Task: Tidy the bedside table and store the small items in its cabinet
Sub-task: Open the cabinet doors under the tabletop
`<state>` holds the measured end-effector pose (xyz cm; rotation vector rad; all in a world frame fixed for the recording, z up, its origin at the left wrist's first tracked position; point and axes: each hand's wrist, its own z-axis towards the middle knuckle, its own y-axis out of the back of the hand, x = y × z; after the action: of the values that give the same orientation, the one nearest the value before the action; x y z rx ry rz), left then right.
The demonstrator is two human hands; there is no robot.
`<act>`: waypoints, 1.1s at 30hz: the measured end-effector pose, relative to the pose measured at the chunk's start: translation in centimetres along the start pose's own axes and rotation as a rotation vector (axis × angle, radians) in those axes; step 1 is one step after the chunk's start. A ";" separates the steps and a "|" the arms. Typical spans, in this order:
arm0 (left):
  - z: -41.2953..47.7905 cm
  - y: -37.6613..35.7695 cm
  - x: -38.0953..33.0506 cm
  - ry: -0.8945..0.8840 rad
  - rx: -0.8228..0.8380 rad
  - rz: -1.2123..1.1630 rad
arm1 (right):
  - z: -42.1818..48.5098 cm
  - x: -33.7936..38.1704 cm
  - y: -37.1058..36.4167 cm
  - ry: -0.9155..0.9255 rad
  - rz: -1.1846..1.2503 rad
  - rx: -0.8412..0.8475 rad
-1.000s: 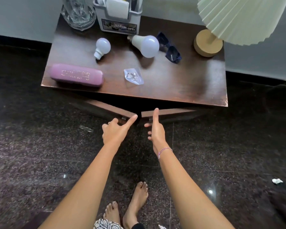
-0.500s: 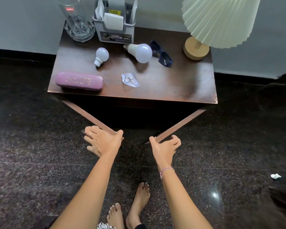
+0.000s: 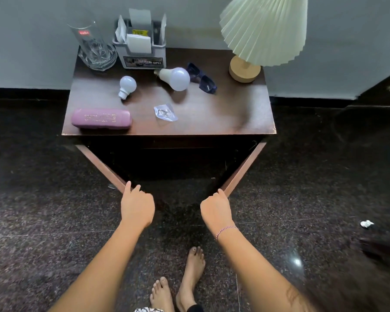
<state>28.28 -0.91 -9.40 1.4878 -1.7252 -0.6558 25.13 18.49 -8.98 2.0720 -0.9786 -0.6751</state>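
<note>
I have my left hand [image 3: 137,206] at the free end of the left cabinet door [image 3: 100,165], fingers loosely curled with the index fingertip resting on the door's top edge — not clasping anything. My right hand [image 3: 215,210] mirrors it at the end of the right cabinet door [image 3: 243,167], fingers curled in, one fingertip touching the edge. Both doors stand swung wide, the dark cabinet [image 3: 173,163] open between my hands. Beyond and above them, on the bedside table [image 3: 234,118]: a purple case [image 3: 101,118] past my left hand, a small clear packet [image 3: 165,112], a small bulb [image 3: 127,86], a large bulb [image 3: 175,78] and blue sunglasses [image 3: 202,78] touching it.
</note>
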 end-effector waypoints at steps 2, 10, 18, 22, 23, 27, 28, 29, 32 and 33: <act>-1.0 -0.5 0.8 -0.027 0.026 0.044 | -0.8 -0.4 -0.2 0.022 -0.050 0.036; -2.5 -2.6 3.2 -0.070 0.130 0.129 | -4.3 -2.4 -3.2 0.049 -0.185 0.118; -4.0 -3.8 5.1 -0.165 0.152 0.306 | -6.1 -5.0 -7.2 -0.031 -0.211 0.168; -5.3 -5.2 6.6 -0.190 0.155 0.385 | -6.8 -5.5 -8.0 -0.016 -0.262 0.193; -5.7 -5.7 7.2 -0.194 0.162 0.400 | -6.9 -5.5 -8.1 -0.017 -0.268 0.197; -6.8 -7.1 9.4 -0.212 0.221 0.467 | -7.1 -5.5 -8.2 -0.035 -0.275 0.193; -6.9 -7.3 9.8 -0.218 0.235 0.480 | -7.1 -5.4 -8.1 -0.042 -0.275 0.192; -7.1 -7.4 10.1 -0.224 0.245 0.490 | -7.0 -5.3 -8.0 -0.047 -0.276 0.194; -7.1 -7.6 10.4 -0.227 0.247 0.491 | -6.9 -5.0 -7.8 -0.055 -0.276 0.203; -7.1 -7.7 10.3 -0.222 0.244 0.483 | -6.8 -4.9 -7.8 -0.057 -0.278 0.202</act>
<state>38.15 -11.80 -9.11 1.1102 -2.2991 -0.3719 30.43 28.54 -10.39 2.4067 -0.8248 -0.8079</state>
